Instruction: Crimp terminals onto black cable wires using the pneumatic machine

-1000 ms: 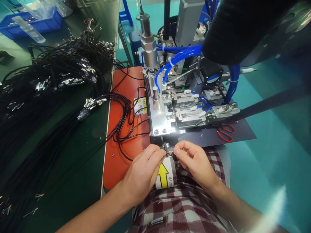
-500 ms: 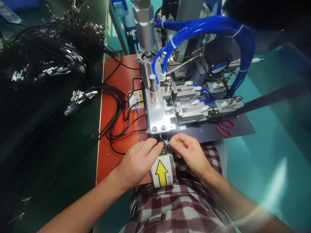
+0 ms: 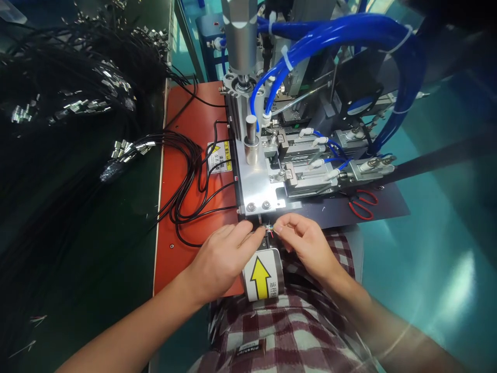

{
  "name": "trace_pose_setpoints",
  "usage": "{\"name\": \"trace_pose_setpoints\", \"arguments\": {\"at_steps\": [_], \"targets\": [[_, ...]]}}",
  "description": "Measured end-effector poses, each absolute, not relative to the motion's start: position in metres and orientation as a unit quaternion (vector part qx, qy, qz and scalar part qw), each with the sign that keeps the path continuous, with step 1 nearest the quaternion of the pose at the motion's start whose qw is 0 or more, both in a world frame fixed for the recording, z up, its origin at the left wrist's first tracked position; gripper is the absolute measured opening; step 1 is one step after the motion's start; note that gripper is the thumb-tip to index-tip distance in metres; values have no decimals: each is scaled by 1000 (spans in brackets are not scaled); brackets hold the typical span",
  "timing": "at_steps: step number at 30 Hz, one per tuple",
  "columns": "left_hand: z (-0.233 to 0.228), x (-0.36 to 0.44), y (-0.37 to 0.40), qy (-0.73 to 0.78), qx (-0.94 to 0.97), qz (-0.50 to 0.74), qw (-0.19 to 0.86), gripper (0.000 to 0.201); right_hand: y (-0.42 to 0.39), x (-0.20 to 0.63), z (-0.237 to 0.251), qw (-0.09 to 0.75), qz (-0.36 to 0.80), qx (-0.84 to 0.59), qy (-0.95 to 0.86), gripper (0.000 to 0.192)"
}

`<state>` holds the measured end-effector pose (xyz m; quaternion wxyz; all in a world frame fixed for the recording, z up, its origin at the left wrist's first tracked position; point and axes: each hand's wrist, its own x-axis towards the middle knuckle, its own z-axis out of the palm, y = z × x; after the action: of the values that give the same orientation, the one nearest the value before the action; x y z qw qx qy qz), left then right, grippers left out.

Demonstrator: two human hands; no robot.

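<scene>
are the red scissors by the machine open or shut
Open, slightly. The red scissors lie flat on the dark mat right of the machine, their two handle loops apart; the blades are hidden, so how wide is unclear.

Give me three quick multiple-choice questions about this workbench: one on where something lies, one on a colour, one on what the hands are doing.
1. Where do the scissors lie?
A. on the dark mat right of the machine
B. on the orange plate
C. among the cable pile

2. What colour is the arrow on the label below the hands?
A. red
B. yellow
C. green

3. How are the two hands placed?
A. both flat on the bench, apart
B. one raised to the hoses, one in the lap
C. fingers pinched together at thin wires at the machine's front edge

Answers:
1. A: the red handles rest on the dark mat beside the machine.
2. B: it is yellow with a black outline.
3. C: the left hand and right hand meet at the wires, fingertips closed on them.
</scene>
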<state>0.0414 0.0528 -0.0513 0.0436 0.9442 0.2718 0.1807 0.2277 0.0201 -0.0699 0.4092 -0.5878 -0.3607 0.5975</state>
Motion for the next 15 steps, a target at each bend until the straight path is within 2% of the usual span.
{"name": "trace_pose_setpoints", "arguments": {"at_steps": [15], "targets": [[-52, 42, 53, 273, 943, 184, 45, 31, 19, 226, -69, 423, 587, -585, -367, 22]]}}
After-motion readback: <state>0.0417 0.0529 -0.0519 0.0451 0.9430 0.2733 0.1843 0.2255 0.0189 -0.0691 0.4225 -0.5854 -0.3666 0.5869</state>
